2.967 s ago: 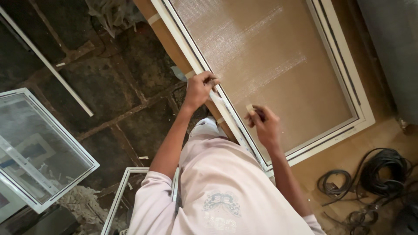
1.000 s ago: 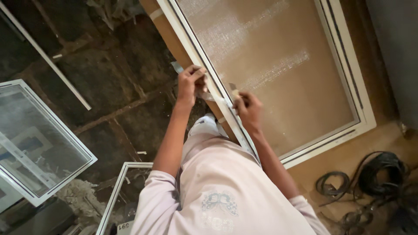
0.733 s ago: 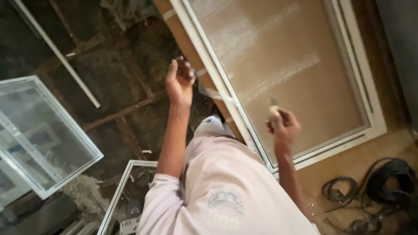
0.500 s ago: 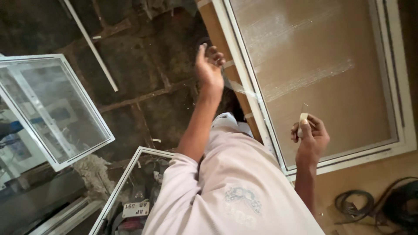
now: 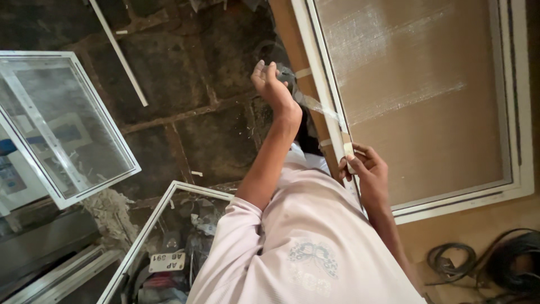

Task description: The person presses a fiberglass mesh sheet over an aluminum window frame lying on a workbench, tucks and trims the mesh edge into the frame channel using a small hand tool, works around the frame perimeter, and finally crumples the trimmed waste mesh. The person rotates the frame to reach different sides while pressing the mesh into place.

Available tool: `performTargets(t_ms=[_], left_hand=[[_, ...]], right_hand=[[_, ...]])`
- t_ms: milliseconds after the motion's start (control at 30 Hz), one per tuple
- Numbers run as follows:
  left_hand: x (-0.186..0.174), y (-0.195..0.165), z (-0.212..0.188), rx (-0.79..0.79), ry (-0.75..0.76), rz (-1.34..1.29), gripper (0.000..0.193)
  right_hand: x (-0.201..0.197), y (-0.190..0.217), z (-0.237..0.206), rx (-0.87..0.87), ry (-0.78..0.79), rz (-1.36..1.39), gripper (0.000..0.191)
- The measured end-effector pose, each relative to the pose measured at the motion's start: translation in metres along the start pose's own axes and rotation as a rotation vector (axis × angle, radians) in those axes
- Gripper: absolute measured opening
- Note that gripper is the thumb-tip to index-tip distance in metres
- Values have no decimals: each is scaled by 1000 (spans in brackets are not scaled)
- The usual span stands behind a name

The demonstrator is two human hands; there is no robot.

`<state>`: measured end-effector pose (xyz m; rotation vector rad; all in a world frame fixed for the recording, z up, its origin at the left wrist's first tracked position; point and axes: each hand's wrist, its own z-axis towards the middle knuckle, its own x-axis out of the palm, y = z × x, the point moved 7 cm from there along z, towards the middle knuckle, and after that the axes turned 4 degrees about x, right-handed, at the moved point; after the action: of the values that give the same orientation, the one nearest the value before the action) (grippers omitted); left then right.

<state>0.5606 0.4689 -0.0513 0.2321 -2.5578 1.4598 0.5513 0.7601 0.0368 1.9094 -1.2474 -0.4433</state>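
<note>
Taping in hand: left hand (image 5: 270, 81) pinches the free end of a clear tape strip (image 5: 318, 107), stretched across the white window frame (image 5: 323, 84). Right hand (image 5: 365, 171) grips a small pale tape roll (image 5: 349, 151) against the frame. Next move likely requires pressing the strip flat.

A dark stone floor (image 5: 191, 107) is carrying two glazed window frames (image 5: 62, 124) at left, a thin white strip (image 5: 119, 53) far off, and coiled black cables (image 5: 495, 264) lying near right.
</note>
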Motion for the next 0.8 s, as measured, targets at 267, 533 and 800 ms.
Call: performTargets(t_ms=[267,533,800], left_hand=[[-22,23,-11,157,164,229,26],[-51,31,-112,369,365,806,23],[-44,32,-182,446,480,581,16]], right_hand=[[-69,3,-26,-91,-229,63,36],[-181,-23,-105,-220,-580,203,19],[-245,-114,-182,-376,-751,338,19]])
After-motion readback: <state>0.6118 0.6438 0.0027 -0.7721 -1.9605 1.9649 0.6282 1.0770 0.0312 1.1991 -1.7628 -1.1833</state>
